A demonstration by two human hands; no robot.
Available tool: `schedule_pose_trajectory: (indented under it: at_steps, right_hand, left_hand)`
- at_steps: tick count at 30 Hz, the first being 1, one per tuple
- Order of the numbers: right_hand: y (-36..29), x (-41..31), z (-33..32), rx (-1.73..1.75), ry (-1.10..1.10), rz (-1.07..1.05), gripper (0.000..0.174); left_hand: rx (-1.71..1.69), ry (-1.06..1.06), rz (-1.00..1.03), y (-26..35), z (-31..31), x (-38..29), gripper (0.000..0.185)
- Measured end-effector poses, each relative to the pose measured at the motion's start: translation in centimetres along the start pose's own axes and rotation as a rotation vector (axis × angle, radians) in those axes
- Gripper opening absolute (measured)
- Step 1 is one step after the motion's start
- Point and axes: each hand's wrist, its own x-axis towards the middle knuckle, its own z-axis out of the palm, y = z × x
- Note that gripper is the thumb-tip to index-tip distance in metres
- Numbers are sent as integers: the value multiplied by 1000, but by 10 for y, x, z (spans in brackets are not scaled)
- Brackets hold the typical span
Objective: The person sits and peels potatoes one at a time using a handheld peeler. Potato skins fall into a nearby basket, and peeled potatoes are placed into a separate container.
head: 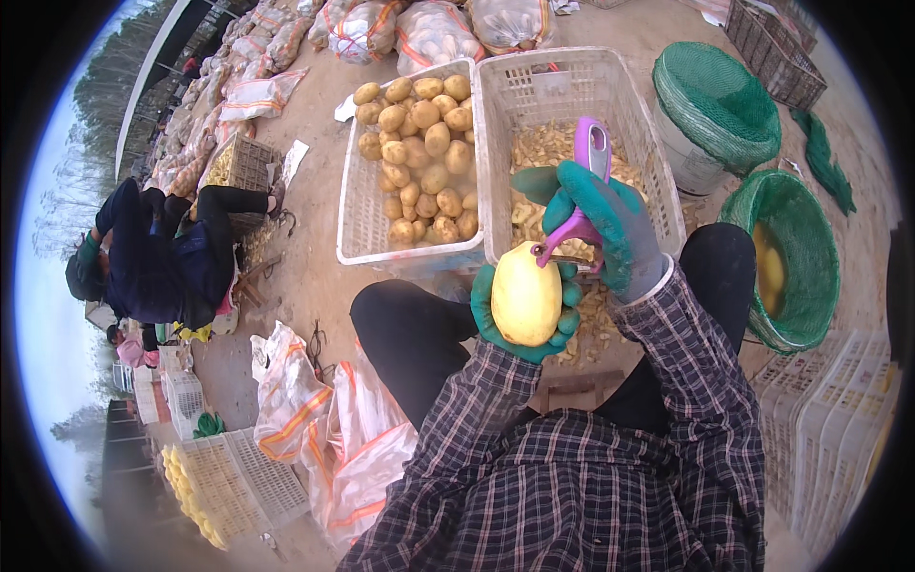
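Note:
My left hand (518, 349), in a green-coated work glove, cups a mostly peeled yellow potato (527, 297). In my right hand (607, 222), gloved the same way, is a purple-handled peeler (592, 146), its blade end close against the potato's upper right side; whether it touches, I cannot tell. Beyond my hands stand two white plastic crates side by side. The left crate (348, 207) holds many unpeeled potatoes (434, 179). Potato peelings (532, 146) cover the bottom of the right crate (661, 179).
At right stand a white bucket (679, 146) under green netting (722, 93) and a net-lined bucket (822, 264) containing peeled potatoes (770, 268). Empty mesh sacks (336, 436) lie left of my knee. Another person (171, 272) sits bent over at left. Filled sacks (436, 32) line the back.

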Motion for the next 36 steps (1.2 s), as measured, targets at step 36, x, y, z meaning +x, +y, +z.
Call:
schedule_pose_trajectory:
  at_steps: [36]
  right_hand:
    - [65,-29,3,353,232,221,32]
  left_hand:
    - [845,339,756,28,11,0,62]
